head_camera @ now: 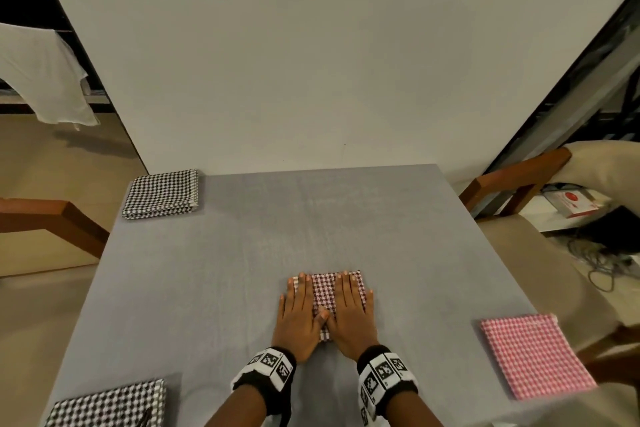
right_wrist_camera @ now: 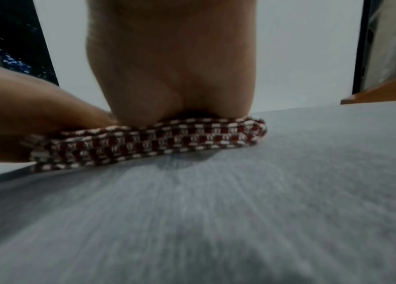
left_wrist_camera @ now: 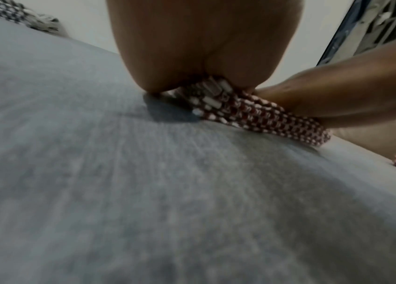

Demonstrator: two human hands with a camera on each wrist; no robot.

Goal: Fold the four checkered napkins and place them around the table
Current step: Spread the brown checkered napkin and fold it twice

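A folded dark red checkered napkin (head_camera: 324,295) lies on the grey table (head_camera: 242,253), near the front middle. My left hand (head_camera: 300,312) and right hand (head_camera: 351,312) both press flat on it, fingers straight, thumbs meeting over its near edge. The wrist views show its stacked layers (left_wrist_camera: 252,113) (right_wrist_camera: 148,142) under my palms. A folded black checkered napkin (head_camera: 161,193) sits at the far left corner. Another black checkered napkin (head_camera: 110,406) lies at the near left corner. A folded pink checkered napkin (head_camera: 533,355) rests at the near right edge.
Wooden chairs stand at the left (head_camera: 52,218) and the right (head_camera: 512,180) of the table. The far edge of the table meets a white wall (head_camera: 311,80). Cables and boxes (head_camera: 588,236) lie on the floor at the right.
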